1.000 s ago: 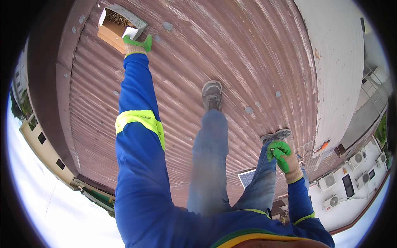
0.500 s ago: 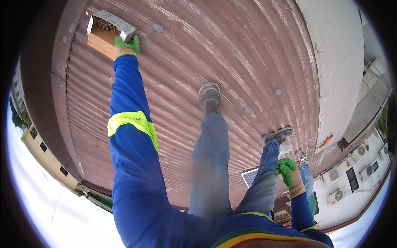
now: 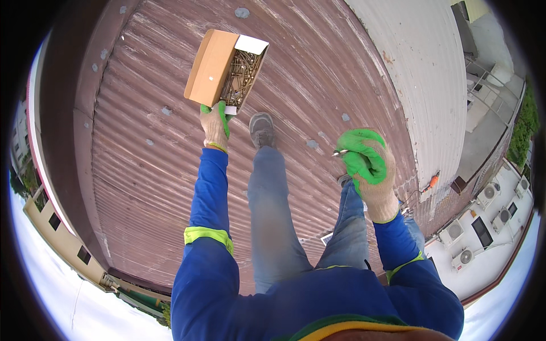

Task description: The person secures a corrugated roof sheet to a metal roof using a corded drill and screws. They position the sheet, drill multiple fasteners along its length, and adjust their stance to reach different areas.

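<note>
The cardboard box point(image 3: 216, 59) is over the corrugated roof point(image 3: 165, 182), nearer the roof's dark left edge than its right one. Its broad panel is smooth, matt tan board, with a small white flap folded out at the far end and another at the near end. Through the long opening on its right side shows a tangled heap of slim, brownish metal screws point(image 3: 244, 71).

The left hand point(image 3: 215, 126), in a knitted cream glove with a green coated palm, grasps the near end of the box. The right hand point(image 3: 367, 162), gloved alike, is curled with thumb and fingers pinching a small shiny metal piece point(image 3: 339, 153); it is too small to tell its exact kind, perhaps a screw.

The roof is reddish brown, ridged and scuffed with pale streaks, dotted with grey patches point(image 3: 242, 12). A stretch of bare ridges gives open room between the box and the right hand, and more lies between the box and the left edge. Along the right edge runs a pale sheet point(image 3: 421, 74). The left shoe point(image 3: 262, 131) stands on the ridges just below the box.

Compared with half a second ago, the box has come away from the far left corner toward the body and turned, and the right hand has risen from beside the right leg.
</note>
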`<state>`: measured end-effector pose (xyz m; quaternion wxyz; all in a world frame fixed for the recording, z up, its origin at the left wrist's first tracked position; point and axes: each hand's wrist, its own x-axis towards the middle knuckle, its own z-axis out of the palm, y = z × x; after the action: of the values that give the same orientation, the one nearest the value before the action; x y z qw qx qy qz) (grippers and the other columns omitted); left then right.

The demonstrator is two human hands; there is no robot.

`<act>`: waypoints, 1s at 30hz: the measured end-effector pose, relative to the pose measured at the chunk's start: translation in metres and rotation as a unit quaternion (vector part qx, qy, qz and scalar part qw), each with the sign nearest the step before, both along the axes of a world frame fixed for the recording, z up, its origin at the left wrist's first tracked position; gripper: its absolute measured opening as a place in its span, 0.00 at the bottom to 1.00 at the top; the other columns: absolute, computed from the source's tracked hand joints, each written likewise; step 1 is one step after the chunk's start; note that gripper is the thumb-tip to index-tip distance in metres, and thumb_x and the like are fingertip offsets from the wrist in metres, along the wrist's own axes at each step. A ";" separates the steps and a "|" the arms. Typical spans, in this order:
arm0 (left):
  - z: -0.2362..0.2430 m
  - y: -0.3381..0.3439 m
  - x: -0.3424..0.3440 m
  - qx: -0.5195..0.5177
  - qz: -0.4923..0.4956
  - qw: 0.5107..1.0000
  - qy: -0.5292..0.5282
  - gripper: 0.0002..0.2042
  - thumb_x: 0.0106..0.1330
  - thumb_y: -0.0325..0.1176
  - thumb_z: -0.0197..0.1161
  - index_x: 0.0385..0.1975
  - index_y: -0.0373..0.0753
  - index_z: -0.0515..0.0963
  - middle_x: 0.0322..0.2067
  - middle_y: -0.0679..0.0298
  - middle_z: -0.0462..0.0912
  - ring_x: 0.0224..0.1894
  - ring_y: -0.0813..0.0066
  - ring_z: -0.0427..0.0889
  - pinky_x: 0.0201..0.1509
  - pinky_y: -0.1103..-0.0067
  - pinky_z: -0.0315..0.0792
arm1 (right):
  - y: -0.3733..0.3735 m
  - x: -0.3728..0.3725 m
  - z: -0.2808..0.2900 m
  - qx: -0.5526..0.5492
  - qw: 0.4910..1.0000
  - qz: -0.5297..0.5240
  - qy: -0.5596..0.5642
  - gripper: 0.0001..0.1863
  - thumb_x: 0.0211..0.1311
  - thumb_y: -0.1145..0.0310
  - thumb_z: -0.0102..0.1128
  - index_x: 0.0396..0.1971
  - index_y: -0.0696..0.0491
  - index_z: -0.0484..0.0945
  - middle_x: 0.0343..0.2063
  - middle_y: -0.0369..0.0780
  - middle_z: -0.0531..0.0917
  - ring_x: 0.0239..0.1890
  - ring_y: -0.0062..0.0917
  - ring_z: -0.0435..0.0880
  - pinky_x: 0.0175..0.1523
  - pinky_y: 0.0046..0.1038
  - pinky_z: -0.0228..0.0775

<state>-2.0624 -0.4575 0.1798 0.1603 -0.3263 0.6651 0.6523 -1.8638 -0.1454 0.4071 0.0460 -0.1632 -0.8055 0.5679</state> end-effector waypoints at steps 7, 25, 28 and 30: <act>0.141 0.125 0.125 0.017 -0.212 0.977 -0.002 0.20 0.66 0.19 0.66 0.59 0.31 0.78 0.48 0.61 0.84 0.44 0.77 0.83 0.46 0.78 0.79 | 0.062 0.008 0.051 0.268 0.951 0.148 0.049 0.26 0.65 0.65 0.73 0.63 0.42 0.82 0.54 0.39 0.86 0.53 0.38 0.88 0.55 0.40 0.83; 0.313 0.325 0.255 0.056 -0.454 0.888 0.039 0.22 0.71 0.19 0.64 0.64 0.35 0.73 0.54 0.55 0.83 0.50 0.63 0.89 0.50 0.67 0.91 | 0.011 0.852 -0.031 -0.311 0.636 -0.531 -0.466 0.15 0.71 0.62 0.64 0.53 0.50 0.83 0.28 0.39 0.85 0.27 0.26 0.86 0.30 0.34 0.79; 0.338 0.389 0.262 0.081 -0.505 0.856 0.074 0.21 0.71 0.20 0.64 0.64 0.36 0.74 0.54 0.57 0.84 0.52 0.64 0.88 0.54 0.66 0.90 | -0.008 0.868 -0.035 -0.406 0.578 -0.615 -0.349 0.12 0.72 0.64 0.64 0.52 0.47 0.85 0.30 0.35 0.84 0.27 0.23 0.84 0.29 0.30 0.78; 0.358 0.432 0.269 0.080 -0.525 0.843 0.078 0.20 0.71 0.21 0.64 0.63 0.34 0.74 0.53 0.57 0.84 0.52 0.64 0.88 0.54 0.67 0.90 | -0.003 0.869 -0.037 -0.450 0.562 -0.614 -0.324 0.12 0.72 0.65 0.64 0.52 0.46 0.85 0.31 0.33 0.84 0.27 0.22 0.84 0.29 0.29 0.78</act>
<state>-1.7938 -0.0254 0.5379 0.4523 0.1381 0.6924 0.5449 -0.9946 -0.1486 0.3705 0.0402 -0.7911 -0.1119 0.6001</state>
